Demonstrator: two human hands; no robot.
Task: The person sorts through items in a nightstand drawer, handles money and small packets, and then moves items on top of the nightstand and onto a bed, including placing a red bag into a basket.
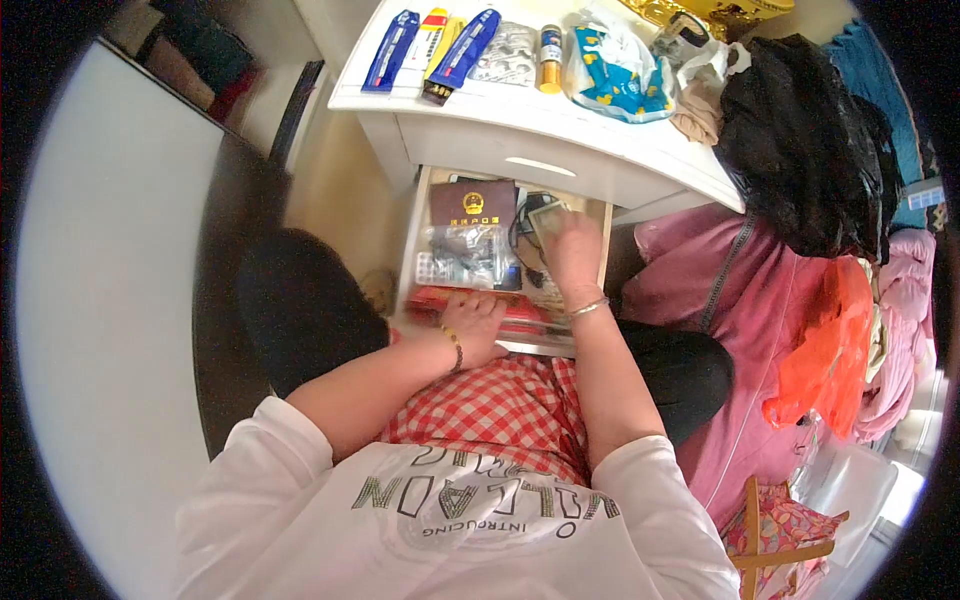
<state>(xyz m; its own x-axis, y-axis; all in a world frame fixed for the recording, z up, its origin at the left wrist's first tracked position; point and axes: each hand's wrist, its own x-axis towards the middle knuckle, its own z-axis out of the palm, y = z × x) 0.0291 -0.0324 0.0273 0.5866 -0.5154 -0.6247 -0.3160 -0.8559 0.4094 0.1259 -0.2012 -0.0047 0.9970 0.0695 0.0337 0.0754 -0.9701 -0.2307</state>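
An open drawer [410, 255] lies in front of my lap. Inside its right part, my right hand [573, 250] is closed on a small pale flat piece [546, 215], whose kind I cannot make out. A black cable [522, 225] curls beside these fingers. My left hand [475, 322] rests at the drawer's near edge, fingers lying over a glossy red item [430, 297]. Farther in sits a maroon booklet [472, 200] with a gold emblem. Clear plastic packaging [468, 250] covers part of it, and a pill blister pack [435, 268] lies at the left.
On the white cabinet top [450, 112] lie blue tubes [391, 50], a silvery packet [505, 52], a gold-and-dark cylinder [550, 60] and a blue patterned bag [615, 75]. A black plastic bag [800, 140] and an orange bag [830, 340] hang at right, over pink fabric [690, 270].
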